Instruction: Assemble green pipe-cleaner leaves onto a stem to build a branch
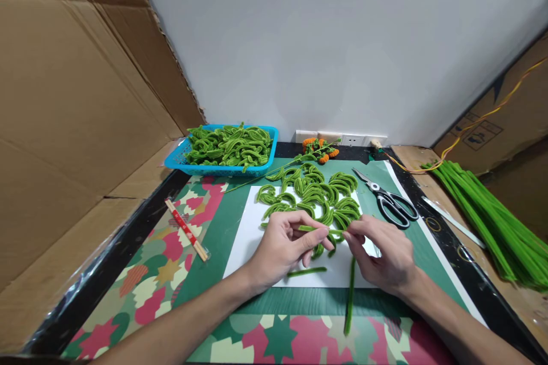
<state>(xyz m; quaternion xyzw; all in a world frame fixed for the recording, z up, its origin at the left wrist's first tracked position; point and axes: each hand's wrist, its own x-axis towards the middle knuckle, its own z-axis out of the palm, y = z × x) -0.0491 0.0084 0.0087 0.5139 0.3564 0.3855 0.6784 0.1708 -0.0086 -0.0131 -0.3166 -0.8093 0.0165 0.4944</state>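
A short green pipe cleaner (306, 228) stretches between my two hands above the white paper. My left hand (280, 248) pinches it between thumb and fingers. At its other end, the fingertips of my right hand (383, 251) are closed on it. Beneath and beyond the hands lie many curled green pipe cleaner pieces (314, 191), grouped in small bunches. One straight short piece (307, 271) rests on the paper below my left hand. A longer green strand (350, 302) runs down below my right hand; whether that hand touches it I cannot tell.
A blue basket (218, 170) heaped with green pieces stands at the back left. Scissors (387, 199) lie on the right, beside a bundle of long green pipe cleaners (483, 217). Wrapped chopsticks (187, 229) are on the left; an orange-and-green stem (321, 149) lies near wall sockets (353, 140).
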